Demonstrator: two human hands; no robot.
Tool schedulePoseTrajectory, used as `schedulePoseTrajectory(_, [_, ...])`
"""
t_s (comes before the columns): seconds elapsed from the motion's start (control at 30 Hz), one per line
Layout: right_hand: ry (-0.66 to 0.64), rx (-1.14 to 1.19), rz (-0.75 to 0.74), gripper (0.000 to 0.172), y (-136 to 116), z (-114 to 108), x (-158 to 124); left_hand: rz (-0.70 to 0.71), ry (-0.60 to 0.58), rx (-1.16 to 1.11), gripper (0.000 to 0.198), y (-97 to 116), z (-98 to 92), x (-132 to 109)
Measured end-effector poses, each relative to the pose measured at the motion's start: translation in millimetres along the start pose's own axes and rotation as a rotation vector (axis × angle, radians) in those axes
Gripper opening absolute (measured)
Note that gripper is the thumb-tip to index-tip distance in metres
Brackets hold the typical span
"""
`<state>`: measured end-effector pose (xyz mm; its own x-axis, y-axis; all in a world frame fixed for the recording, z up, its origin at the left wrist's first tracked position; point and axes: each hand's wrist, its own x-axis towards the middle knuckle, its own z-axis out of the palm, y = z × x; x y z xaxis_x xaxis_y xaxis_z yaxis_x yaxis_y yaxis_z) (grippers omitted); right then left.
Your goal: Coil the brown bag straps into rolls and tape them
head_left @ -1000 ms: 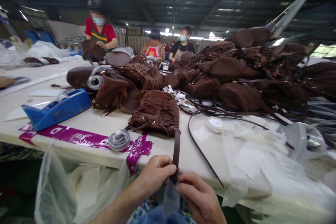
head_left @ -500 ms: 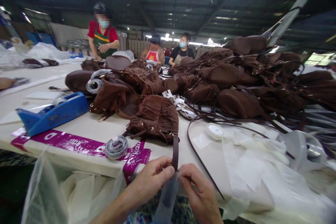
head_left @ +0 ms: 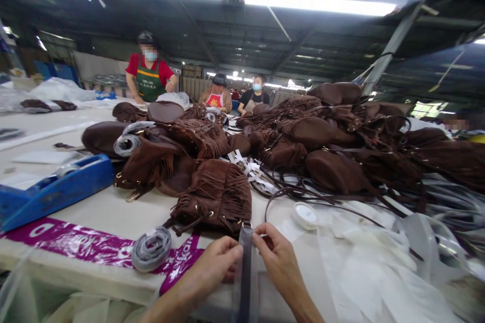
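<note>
A brown fringed handbag (head_left: pixel 214 197) lies on the table in front of me, its strap running toward me. The strap is inside a clear plastic sleeve (head_left: pixel 245 267) that reaches up almost to the bag's metal ring. My left hand (head_left: pixel 222 260) pinches the sleeve's left edge between thumb and fingers. On the right edge, close to the sleeve's top end, my right hand (head_left: pixel 275 250) pinches the plastic. To the left of my left hand sits a coiled, plastic-wrapped strap (head_left: pixel 151 248).
A blue tape dispenser (head_left: pixel 56 189) stands at the left beside purple printed tape (head_left: pixel 87 242). Piled brown bags (head_left: pixel 322 136) fill the middle and right. A white tape roll (head_left: pixel 304 215) and white plastic sheets (head_left: pixel 364 257) lie at right. Several people work across the table.
The clear sleeve has moved up along the strap, from below my hands to near the bag's ring. Both hands have shifted toward the bag with it. My view has tilted upward.
</note>
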<state>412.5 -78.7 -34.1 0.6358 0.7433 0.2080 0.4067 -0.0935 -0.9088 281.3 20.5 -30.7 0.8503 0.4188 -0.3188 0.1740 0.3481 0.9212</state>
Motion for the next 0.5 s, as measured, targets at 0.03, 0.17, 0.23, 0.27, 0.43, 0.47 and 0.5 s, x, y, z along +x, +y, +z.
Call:
schedulePoseTrajectory(0.03, [0.003, 0.006, 0.016, 0.022, -0.6, 0.2, 4.9, -0.022, -0.022, -0.006, 0.05, -1.7, 0.1, -0.3])
schedulePoseTrajectory(0.17, [0.022, 0.007, 0.048, 0.021, -1.5, 1.8, 21.2, -0.096, -0.094, 0.026, 0.048, -5.1, 7.4, 1.8])
schedulePoseTrajectory(0.23, [0.03, 0.021, 0.049, 0.021, -1.1, 2.0, 25.4, -0.109, -0.066, 0.063, 0.044, -4.6, 13.0, 4.9])
schedulePoseTrajectory(0.27, [0.045, 0.042, 0.054, 0.022, -0.9, 1.3, 25.5, -0.115, -0.055, 0.064, 0.043, -3.8, 15.7, 6.7])
schedulePoseTrajectory(0.43, [0.09, 0.24, 0.217, 0.047, -6.3, -13.0, -3.6, -0.118, -0.072, -0.119, 0.04, 7.9, 24.9, 14.1])
schedulePoseTrajectory(0.47, [0.023, 0.287, 0.27, 0.049, -9.0, -17.2, -15.2, -0.115, -0.056, -0.153, 0.037, 11.3, 26.0, 15.3])
schedulePoseTrajectory(0.5, [-0.071, 0.335, 0.32, 0.05, -12.0, -21.2, -27.9, -0.114, -0.037, -0.181, 0.034, 14.9, 27.1, 16.4])
